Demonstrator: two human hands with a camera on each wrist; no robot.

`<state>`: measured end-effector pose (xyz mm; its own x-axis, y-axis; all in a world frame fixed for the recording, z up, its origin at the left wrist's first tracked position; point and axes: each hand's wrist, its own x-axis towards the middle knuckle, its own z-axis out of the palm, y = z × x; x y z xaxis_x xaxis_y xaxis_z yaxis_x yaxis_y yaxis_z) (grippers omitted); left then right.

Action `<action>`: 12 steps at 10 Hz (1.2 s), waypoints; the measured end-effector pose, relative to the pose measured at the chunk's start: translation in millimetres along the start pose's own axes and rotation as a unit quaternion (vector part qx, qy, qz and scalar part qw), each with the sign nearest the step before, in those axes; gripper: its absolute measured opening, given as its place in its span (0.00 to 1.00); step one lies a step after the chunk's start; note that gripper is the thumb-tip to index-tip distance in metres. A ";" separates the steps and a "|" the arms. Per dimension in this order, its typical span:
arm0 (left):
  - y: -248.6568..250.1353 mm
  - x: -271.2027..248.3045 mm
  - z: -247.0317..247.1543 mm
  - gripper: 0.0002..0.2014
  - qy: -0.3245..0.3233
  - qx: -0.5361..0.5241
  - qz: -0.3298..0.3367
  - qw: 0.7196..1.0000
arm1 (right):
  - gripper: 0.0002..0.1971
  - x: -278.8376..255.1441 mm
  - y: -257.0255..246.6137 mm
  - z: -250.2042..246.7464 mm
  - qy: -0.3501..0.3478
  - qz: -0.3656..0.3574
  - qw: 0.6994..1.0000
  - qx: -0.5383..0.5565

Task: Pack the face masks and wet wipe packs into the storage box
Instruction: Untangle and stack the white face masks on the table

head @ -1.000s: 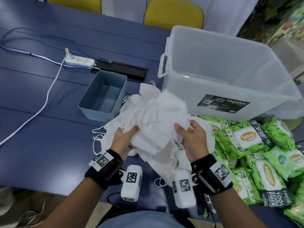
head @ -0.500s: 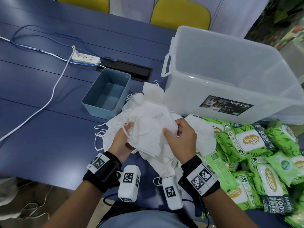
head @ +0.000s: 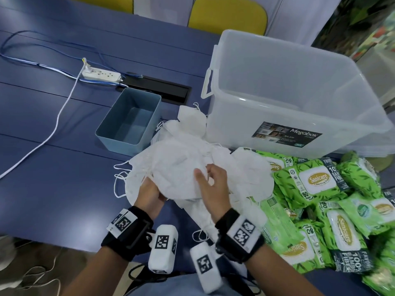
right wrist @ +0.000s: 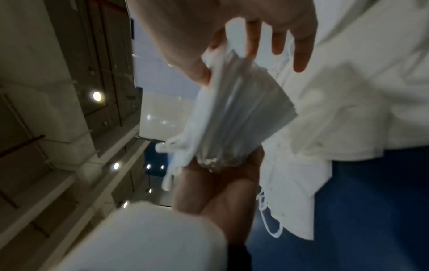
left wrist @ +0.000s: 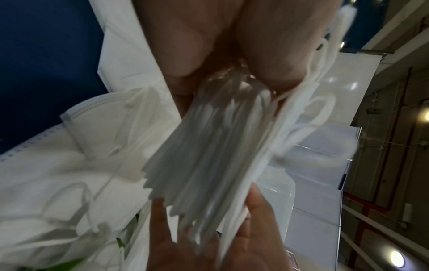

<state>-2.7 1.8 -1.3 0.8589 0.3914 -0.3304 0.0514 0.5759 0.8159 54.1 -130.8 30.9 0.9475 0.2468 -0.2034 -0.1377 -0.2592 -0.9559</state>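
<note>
1. The head view shows only the flat top of the mask stack (head: 177, 178), so it looks like part of the loose mask pile (head: 245, 174) under it. The wrist views show its edge: many thin folded white masks pressed together, ear loops hanging off one side.
2. Only the left wrist view shows how the left hand (left wrist: 209, 45) grips. The thumb and fingers are clamped on the near end of the stack.
3. The right wrist view shows the right hand (right wrist: 232, 22) at the far end. Its fingers are straight and spread, with the thumb on one face and the fingertips against the other, touching rather than clutching.
4. Only the head view shows the table (head: 53, 167). The stack is held just above the pile, in front of the person, between a blue bin (head: 119, 144) on the left and green wipes (head: 316, 182) on the right.
5. The clear box (head: 277, 112) behind the pile has a label reading "Megabox". The wipes read "Sanicare", "80" and "100% BAMBOO FIBER". Smaller print is too fine to read.
6. Both forearms reach forward from the near table edge, with the hands close together. The left palm faces up under the stack, and the back of the right hand is uppermost.
</note>
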 end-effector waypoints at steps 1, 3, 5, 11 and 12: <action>-5.2 -1.4 -13.5 0.18 0.042 -0.028 -0.036 0.998 | 0.10 -0.9 3.7 17.2 -0.017 -0.018 0.998 0.049; 17.0 -32.1 -19.6 0.23 0.182 0.087 0.135 0.970 | 0.06 2.8 16.5 52.4 -0.039 -0.036 0.998 0.022; 15.8 -45.9 -50.3 0.42 0.062 -0.123 -0.050 0.989 | 0.08 -5.1 25.2 74.1 -0.064 -0.154 0.983 -0.079; 30.5 -58.0 -91.0 0.18 0.200 -0.216 0.003 0.956 | 0.51 39.9 62.0 21.4 -0.224 -0.104 0.789 -0.563; 34.1 -60.7 -89.5 0.18 0.208 -0.215 0.008 0.954 | 0.48 46.1 66.9 17.9 -0.234 -0.102 0.762 -0.595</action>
<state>-98.7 61.9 4.1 0.5770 0.6022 -0.5518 -0.2508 0.7736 0.5820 83.4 -120.0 -46.3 0.6693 0.6290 -0.3955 0.6218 -0.7655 -0.1653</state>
